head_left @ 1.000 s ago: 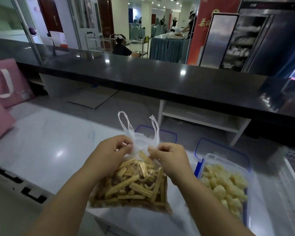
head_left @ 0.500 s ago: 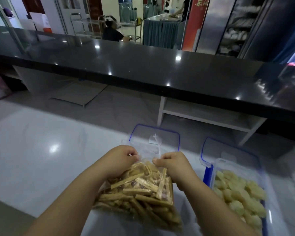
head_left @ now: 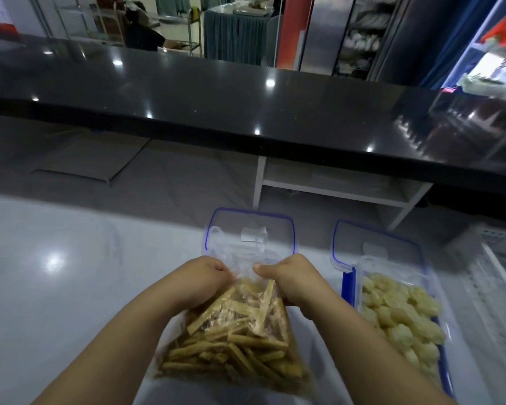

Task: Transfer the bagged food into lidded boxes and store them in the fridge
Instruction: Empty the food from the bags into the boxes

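A clear plastic bag (head_left: 234, 343) full of tan stick-shaped food rests on the white counter (head_left: 56, 287) in front of me. My left hand (head_left: 200, 282) and my right hand (head_left: 295, 280) each pinch the bag's mouth, close together at its top. Just beyond the hands lies a clear lid with a blue rim (head_left: 250, 229). To the right stands an open clear box (head_left: 398, 314) filled with pale yellow chunks, its blue-rimmed lid (head_left: 371, 244) lying behind it. The box under the bag is hidden.
A long black raised counter (head_left: 246, 106) runs across behind the work surface, with a white shelf unit (head_left: 333, 185) beneath it. A white wire rack (head_left: 500, 273) sits at the right edge. A glass-door fridge (head_left: 354, 33) stands in the background.
The bag's handles, upright a second ago, have been pulled down and gathered. Both hands have drawn the bag's mouth together, and my view has tilted downward and to the right.
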`<state>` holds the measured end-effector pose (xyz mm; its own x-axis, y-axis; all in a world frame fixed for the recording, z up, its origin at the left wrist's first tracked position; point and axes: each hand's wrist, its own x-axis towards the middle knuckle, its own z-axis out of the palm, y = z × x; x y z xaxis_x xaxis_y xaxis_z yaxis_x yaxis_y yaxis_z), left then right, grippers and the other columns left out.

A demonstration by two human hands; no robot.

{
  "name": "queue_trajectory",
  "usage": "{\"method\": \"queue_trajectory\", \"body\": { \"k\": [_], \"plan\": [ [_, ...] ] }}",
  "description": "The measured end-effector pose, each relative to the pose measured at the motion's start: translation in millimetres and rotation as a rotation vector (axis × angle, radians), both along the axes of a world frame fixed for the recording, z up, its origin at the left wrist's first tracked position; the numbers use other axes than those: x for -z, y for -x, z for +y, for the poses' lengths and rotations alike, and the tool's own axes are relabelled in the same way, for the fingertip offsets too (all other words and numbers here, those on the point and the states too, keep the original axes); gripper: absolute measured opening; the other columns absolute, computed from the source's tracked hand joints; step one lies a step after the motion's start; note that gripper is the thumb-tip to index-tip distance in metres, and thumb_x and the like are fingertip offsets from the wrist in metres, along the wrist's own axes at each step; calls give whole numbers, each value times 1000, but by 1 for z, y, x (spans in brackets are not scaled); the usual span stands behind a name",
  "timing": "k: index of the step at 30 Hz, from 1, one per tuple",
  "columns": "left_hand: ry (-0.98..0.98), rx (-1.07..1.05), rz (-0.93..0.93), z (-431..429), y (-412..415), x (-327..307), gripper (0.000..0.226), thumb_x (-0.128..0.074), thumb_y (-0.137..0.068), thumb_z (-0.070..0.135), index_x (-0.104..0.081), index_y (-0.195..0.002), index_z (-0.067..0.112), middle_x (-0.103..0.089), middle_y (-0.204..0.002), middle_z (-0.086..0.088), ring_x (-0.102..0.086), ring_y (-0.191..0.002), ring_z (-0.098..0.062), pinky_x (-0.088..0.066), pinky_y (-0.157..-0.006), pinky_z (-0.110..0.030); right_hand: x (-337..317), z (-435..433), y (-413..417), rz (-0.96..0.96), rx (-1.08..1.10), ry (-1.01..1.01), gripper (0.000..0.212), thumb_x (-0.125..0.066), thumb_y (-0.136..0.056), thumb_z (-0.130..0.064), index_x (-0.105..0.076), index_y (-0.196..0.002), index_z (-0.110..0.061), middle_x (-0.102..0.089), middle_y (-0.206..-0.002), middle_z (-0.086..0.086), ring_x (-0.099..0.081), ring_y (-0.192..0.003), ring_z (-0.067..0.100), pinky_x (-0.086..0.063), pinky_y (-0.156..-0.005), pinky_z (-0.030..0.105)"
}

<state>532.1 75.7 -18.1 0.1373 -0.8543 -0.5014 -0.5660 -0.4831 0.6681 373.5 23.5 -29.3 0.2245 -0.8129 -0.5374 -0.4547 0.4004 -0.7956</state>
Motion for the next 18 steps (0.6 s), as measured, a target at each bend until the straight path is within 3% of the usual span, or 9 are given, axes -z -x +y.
{"method": "queue_trajectory", "body": {
  "k": [2,4,6,9,12,14,16,18],
  "plan": [
    [2,11,-28,1,-2,0,26,-55,-91,26,-73,-84,9,-72,-85,-8,-66,-81,-22,-50,-77,-33,-1,1,0,0,-19,-6,37,-70,-81,-24,-66,-91,11,-55,-66,10,-54,-61,22,-47,-61,34],
    [4,1,-33,3,-4,0,26,-56,-90,26,-72,-85,7,-72,-89,-12,-65,-80,-23,-51,-77,-33,-2,3,1,1,-36,7,42,-69,-80,-25,-63,-97,13,-55,-70,10,-54,-63,22,-46,-64,35],
    [8,-15,-5,4,-7,1,25,-56,-90,24,-72,-86,6,-72,-91,-15,-66,-79,-27,-52,-80,-37,-2,7,4,-52,-55,0,43,-68,-78,-29,-63,-92,12,-56,-76,13,-55,-68,25,-46,-69,38],
    [45,-52,23,9,-10,3,22,-55,-90,20,-71,-95,7,-71,-95,-12,-66,-91,-29,-50,-85,-39,-4,14,10,-189,-54,-47,21,-64,-84,-19,-64,-85,3,-63,-85,16,-62,-72,20,-49,-70,32],
    [130,-33,9,16,-14,6,20,-56,-91,23,-72,-91,11,-71,-88,-11,-63,-74,-19,-49,-73,-32,-9,25,15,-226,-142,11,14,-64,-80,-15,-63,-83,-1,-63,-74,8,-61,-61,10,-48,-56,19],
    [200,-2,-64,20,-16,8,19,-58,-91,29,-73,-88,18,-72,-83,-2,-64,-71,-14,-49,-71,-30,-9,29,14,-155,-177,96,17,-62,-84,-13,-66,-96,-1,-69,-85,13,-68,-79,21,-56,-73,31],
    [276,-37,-104,23,-16,8,15,-63,-88,31,-75,-91,22,-72,-84,8,-64,-77,-5,-49,-72,-24,-8,33,12,-75,-157,161,22,-63,-85,-15,-66,-105,-7,-70,-97,11,-68,-92,27,-54,-88,41],
    [332,-92,-99,25,-16,8,14,-66,-85,30,-74,-93,23,-71,-85,11,-64,-79,-1,-50,-75,-23,-5,37,9,-39,-141,206,20,-63,-85,-24,-68,-102,-16,-71,-96,8,-68,-89,27,-54,-86,47]
  ]
}}
